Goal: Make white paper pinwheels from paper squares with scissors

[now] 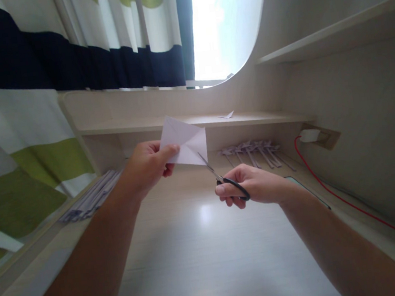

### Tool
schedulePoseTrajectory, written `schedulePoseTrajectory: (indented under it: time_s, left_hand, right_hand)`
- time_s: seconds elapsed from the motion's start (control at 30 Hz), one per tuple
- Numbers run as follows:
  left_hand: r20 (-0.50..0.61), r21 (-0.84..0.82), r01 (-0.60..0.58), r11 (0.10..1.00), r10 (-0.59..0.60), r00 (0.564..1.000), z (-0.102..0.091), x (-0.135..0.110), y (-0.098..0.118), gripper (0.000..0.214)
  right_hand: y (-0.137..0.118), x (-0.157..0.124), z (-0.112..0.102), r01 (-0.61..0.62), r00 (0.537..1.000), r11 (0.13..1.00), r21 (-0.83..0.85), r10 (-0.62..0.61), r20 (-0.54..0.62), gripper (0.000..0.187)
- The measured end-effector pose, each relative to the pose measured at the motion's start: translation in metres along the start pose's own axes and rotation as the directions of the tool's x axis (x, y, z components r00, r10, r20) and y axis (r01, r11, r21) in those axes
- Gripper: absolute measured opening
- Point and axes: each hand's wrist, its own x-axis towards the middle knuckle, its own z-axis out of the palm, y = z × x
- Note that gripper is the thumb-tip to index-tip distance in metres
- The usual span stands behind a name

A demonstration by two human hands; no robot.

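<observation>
My left hand is closed on a creased white paper square, pinching its left edge and holding it up over the desk. My right hand grips black-handled scissors; their blades point up-left and touch the paper's lower right edge. Both forearms reach in from the bottom of the head view.
A pale wooden desk lies below, with a shelf behind holding a small paper scrap. Several paper pinwheels lie at the back right. Paper strips are stacked at left. A red cable runs from a wall charger. A striped curtain hangs at left.
</observation>
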Motion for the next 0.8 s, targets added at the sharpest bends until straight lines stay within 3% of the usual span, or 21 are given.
schedulePoseTrajectory:
  time_s: [0.8]
  left_hand:
    - [0.011,0.036,-0.017,0.999,0.016,1.000,-0.0011,0.0014,-0.0030,0.025]
  right_hand:
    - [0.0003,0.0015,0.0007,-0.044,0.996,0.999,0.003,0.044,-0.071,0.048]
